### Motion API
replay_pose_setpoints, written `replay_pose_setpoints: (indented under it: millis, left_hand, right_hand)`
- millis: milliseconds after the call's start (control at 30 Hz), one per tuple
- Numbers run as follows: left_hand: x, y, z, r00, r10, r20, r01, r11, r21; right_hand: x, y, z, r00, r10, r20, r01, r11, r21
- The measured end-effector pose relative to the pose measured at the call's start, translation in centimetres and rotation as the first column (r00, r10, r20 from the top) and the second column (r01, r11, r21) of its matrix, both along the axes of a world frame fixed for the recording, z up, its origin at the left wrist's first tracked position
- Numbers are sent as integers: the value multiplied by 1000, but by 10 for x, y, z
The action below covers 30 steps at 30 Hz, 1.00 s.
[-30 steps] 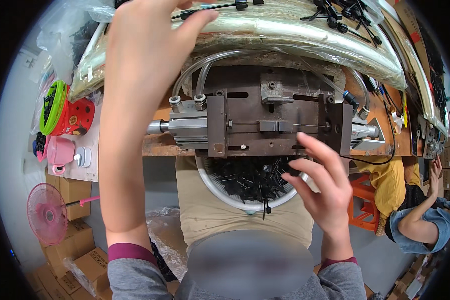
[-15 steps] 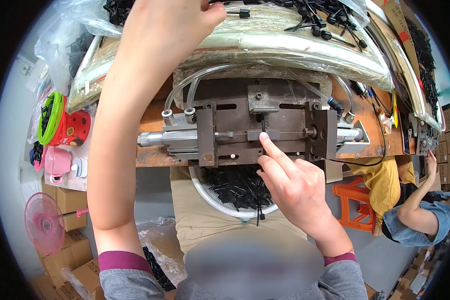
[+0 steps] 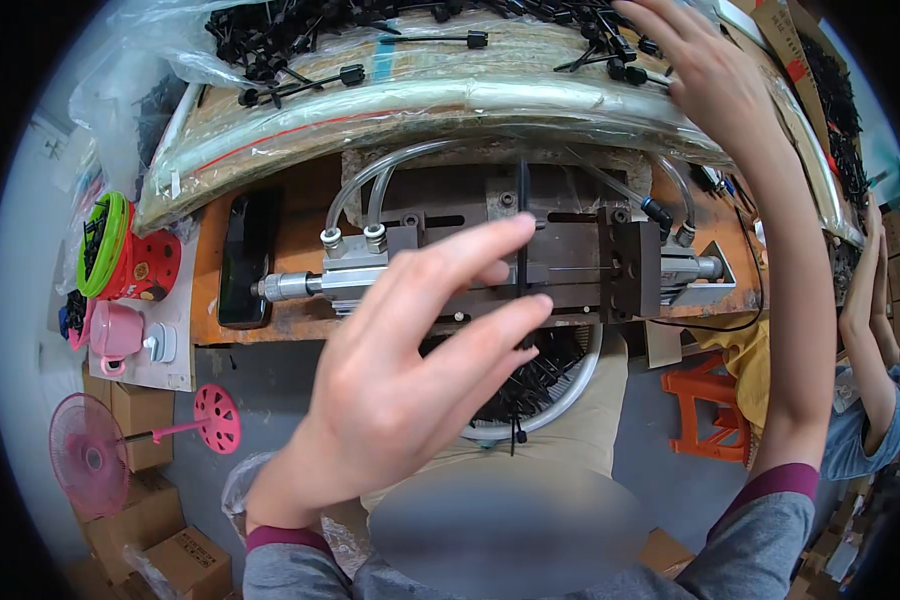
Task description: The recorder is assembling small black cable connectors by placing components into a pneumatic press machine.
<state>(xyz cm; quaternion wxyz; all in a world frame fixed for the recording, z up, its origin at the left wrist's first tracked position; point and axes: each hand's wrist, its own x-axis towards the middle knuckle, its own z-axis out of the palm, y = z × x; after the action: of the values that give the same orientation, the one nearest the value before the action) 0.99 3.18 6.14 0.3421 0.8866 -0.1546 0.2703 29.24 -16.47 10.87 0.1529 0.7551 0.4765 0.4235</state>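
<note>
My left hand (image 3: pixel 400 370) is over the metal clamping fixture (image 3: pixel 570 292), its thumb and fingers around a thin black plastic stem (image 3: pixel 522 258). The stem lies lengthwise, pointing away from me, across the middle of the fixture. Index fingertip and thumb tip both overlap it; the exact grip is partly hidden. At the upper right, my right hand (image 3: pixel 715 75) is raised with fingers stretched out, beside loose black stemmed parts (image 3: pixel 610 50) on the plastic-wrapped shelf (image 3: pixel 530 95). Nothing shows in that hand.
Clear air hoses (image 3: pixel 355 180) arch over the fixture. A dark phone-like slab (image 3: pixel 247 260) lies left of it. Below the bench, a white basket (image 3: pixel 580 385) holds more black parts. A green-rimmed red container (image 3: pixel 150 262) stands left. At right, another person's arm (image 3: pixel 875 290) appears beside an orange stool (image 3: pixel 705 415).
My left hand has come down from the shelf to the fixture with a black stem. My right hand has left the fixture, where its index finger pointed, and moved up to the shelf.
</note>
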Motion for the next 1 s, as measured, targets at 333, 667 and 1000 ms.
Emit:
replay_pose_setpoints:
  millis: [333, 667, 1000]
  left_hand:
    - [-17, -17, -51, 997, 39, -73, -37, 999, 29]
    - [-12, -30, -72, 989, 145, -26, -138, 976, 167]
    - [1, -33, -70, 989, 141, -53, -123, 960, 253]
  right_hand:
    - [-2, 79, 23, 903, -215, -371, 62, 922, -383]
    - [-11, 75, 19, 818, 82, -570, -184, 975, -124]
    - [-15, 42, 23, 217, 610, -762, 323, 692, 645]
